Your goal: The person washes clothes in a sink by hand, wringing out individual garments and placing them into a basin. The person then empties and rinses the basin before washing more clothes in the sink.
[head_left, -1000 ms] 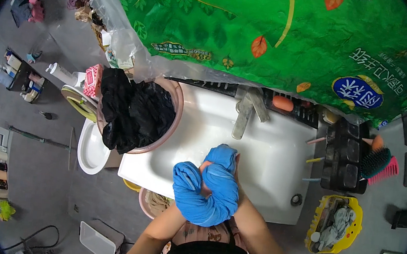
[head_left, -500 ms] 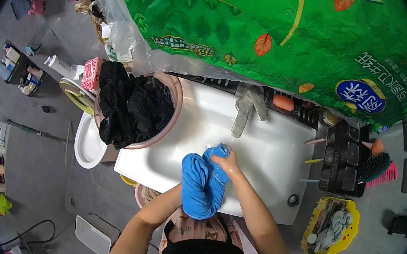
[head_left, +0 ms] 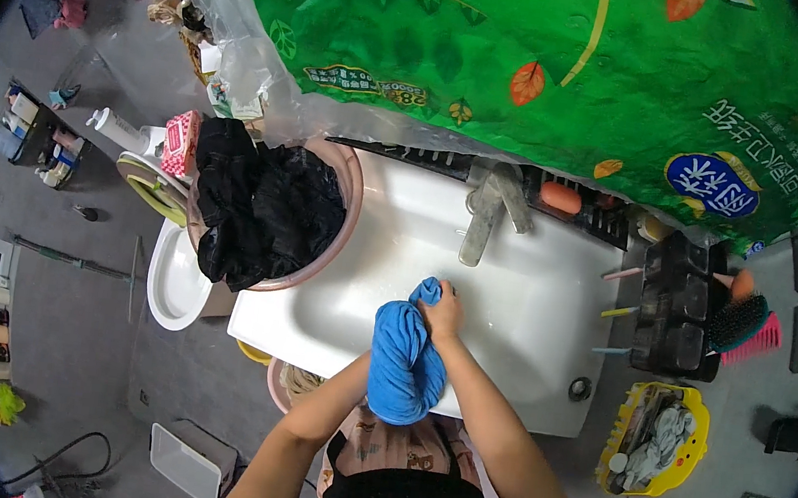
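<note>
A bunched, twisted blue towel (head_left: 402, 367) hangs over the front edge of the white sink (head_left: 535, 304). My right hand (head_left: 447, 312) is closed around its narrow upper end, just below the tap. The towel's thick lower folds cover my left hand; only the left forearm (head_left: 336, 389) shows, running up to them. On the sink's left side rests a pink basin (head_left: 349, 214) heaped with black clothing (head_left: 271, 205). The grey tap (head_left: 486, 225) stands at the back of the sink, with no water seen running.
A big green plastic package (head_left: 539, 58) overhangs the back of the sink. An orange soap bar (head_left: 560, 198) lies on the black rack behind the tap. To the right are a black holder (head_left: 673, 305) with brushes and a yellow basket (head_left: 691, 450) of grey cloth.
The upper end of the towel is gathered tighter in my right hand, which has turned more knuckles-up. The towel appears slightly farther right, and the whole view has shifted a little.
</note>
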Action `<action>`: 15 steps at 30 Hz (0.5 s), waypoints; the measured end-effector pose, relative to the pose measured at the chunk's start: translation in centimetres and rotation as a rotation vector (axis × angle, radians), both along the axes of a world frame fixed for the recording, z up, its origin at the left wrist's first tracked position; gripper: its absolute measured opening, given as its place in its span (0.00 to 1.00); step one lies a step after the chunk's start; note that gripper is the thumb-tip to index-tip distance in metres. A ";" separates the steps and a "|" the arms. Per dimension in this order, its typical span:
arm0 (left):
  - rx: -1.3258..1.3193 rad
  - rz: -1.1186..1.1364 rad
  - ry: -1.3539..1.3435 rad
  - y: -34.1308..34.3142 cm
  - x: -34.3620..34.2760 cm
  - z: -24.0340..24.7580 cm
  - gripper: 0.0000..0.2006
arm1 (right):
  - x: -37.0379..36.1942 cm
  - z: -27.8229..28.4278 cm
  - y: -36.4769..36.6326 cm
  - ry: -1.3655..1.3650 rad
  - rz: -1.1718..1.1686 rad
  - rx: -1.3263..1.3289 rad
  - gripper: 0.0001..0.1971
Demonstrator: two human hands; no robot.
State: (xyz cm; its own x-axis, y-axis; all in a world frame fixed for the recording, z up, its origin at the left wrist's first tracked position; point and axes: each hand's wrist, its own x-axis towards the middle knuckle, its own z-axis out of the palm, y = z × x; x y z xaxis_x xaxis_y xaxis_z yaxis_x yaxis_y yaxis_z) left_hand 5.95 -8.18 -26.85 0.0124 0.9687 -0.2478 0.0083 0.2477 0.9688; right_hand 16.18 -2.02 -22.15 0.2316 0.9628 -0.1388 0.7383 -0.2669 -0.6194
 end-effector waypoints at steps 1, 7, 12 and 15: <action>0.003 0.002 0.008 0.2 -0.4 -0.2 0.21 | -0.1 -0.3 -0.4 0.010 0.017 0.044 0.23; 0.024 -0.008 0.025 1.2 -0.1 -0.7 0.19 | 1.5 -3.4 0.0 0.418 0.067 -0.279 0.21; 0.003 -0.024 0.139 1.0 -0.9 -1.2 0.18 | 0.3 0.7 0.5 1.115 -0.247 -0.897 0.32; -0.045 -0.139 0.357 1.3 0.0 -1.1 0.18 | 1.4 -3.7 -0.1 0.966 -0.059 -0.637 0.22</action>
State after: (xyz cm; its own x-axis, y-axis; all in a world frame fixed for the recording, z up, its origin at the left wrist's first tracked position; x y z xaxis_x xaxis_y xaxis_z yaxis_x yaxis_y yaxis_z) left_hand 5.91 -6.87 -27.97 0.0479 0.9518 -0.3029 0.3798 0.2631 0.8869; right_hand 17.57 -2.14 -25.80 -0.1936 0.6459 -0.7385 0.0070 -0.7518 -0.6593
